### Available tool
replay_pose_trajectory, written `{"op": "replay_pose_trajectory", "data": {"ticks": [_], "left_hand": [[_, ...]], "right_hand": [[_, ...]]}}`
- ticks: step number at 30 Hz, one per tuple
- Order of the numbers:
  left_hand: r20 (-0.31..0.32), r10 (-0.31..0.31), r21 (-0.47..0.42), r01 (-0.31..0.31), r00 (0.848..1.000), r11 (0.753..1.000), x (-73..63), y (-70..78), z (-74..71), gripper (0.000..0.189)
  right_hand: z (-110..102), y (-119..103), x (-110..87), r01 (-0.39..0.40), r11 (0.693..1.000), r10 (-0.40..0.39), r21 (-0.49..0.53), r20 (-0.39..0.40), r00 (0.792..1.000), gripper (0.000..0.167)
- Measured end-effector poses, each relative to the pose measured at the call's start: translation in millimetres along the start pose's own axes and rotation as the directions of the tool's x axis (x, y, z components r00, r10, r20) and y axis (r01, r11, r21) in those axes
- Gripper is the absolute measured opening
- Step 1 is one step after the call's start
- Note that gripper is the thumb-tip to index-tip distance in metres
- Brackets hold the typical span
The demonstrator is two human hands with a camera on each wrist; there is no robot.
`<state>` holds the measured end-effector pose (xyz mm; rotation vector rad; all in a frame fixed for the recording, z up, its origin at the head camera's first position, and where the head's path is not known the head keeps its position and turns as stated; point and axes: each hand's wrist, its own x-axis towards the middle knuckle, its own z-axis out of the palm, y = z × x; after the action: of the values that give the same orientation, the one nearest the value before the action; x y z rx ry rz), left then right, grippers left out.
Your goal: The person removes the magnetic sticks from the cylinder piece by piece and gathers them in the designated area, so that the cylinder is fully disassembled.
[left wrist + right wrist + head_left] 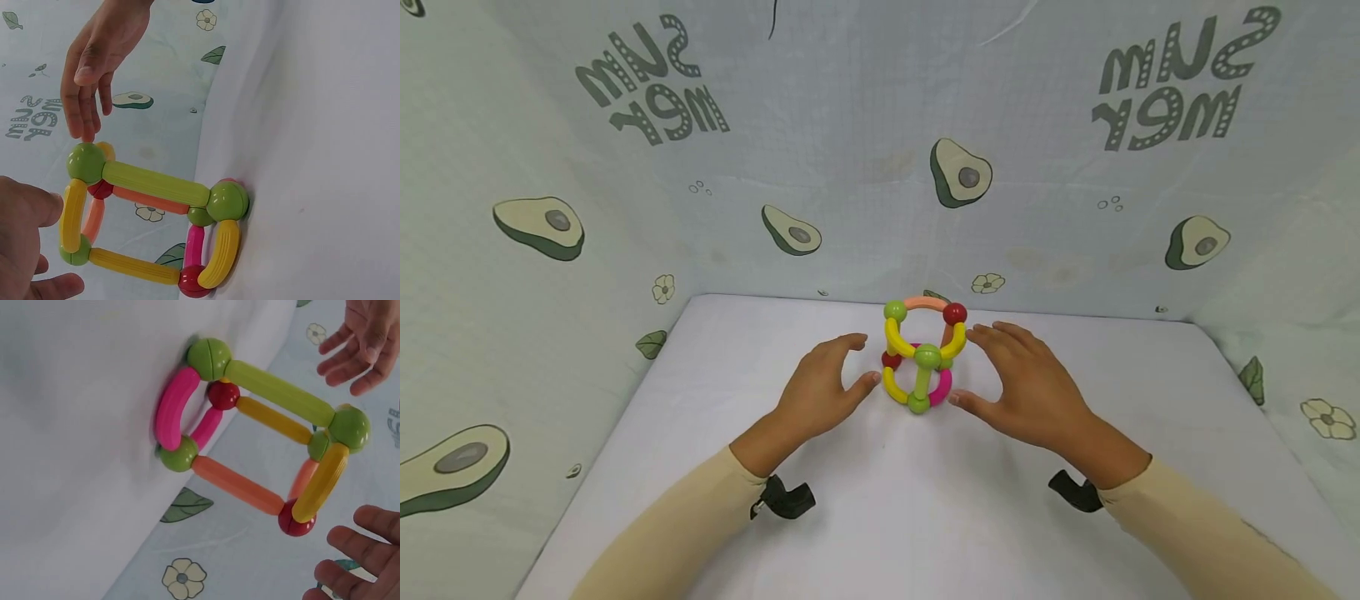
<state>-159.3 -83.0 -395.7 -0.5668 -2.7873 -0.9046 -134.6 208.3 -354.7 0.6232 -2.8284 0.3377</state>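
Avocado-printed cloth backs a white tabletop, where a frame of coloured rods and balls stands between two empty, cupped hands. Neither grips anything: the left hand and right hand have their fingers spread and gently bent, just beside the frame, though whether a fingertip brushes it I cannot tell. Beside the right fingertips is an upper red ball; ahead of the right thumb, a pink curved rod; by the left thumb, a lower yellow curved rod. Closing one hand sooner than the other could tip or slide the frame. Squeezing only the upper ring might pull the joints apart, leaving the lower ring behind, if they are weak; rounded balls could also slip from the fingertips.
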Motion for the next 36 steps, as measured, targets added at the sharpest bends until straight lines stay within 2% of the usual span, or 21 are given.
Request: {"op": "replay_pose_trajectory", "data": {"ticks": [5,11,17,23,29,36], "left_hand": [[-0.019,-0.008,-0.058,0.007,1.0,0.998,2.1,5.0,5.7,0.065],[-0.014,0.021,-0.158,-0.023,1.0,0.987,7.5,9.8,11.5,0.065],[-0.004,0.043,-0.29,-0.042,0.999,0.956,12.3,12.8,19.7,0.06],[-0.006,0.041,-0.379,-0.04,0.999,0.925,13.4,15.8,28.7,0.056],[0.002,0.02,-0.481,-0.017,1.0,0.877,15.6,19.4,34.3,0.059],[0.0,-0.034,-0.612,0.027,0.999,0.79,19.1,23.5,43.0,0.049]], "right_hand": [[5.5,-5.6,7.7,0.041,0.999,-0.041,0.016,-0.017,0.999,0.085],[11.2,-11.7,18.2,0.091,0.996,-0.09,0.013,-0.05,0.995,0.077],[17.7,-15.1,25.7,0.125,0.992,-0.123,0.029,-0.078,0.989,0.064],[22.4,-16.8,29.1,0.139,0.988,-0.133,0.061,-0.088,0.987,0.056],[25.6,-18.4,31.4,0.164,0.982,-0.151,0.089,-0.132,0.98,0.052],[29.0,-19.2,33.2,0.173,0.979,-0.156,0.108,-0.152,0.976,0.049]]}}
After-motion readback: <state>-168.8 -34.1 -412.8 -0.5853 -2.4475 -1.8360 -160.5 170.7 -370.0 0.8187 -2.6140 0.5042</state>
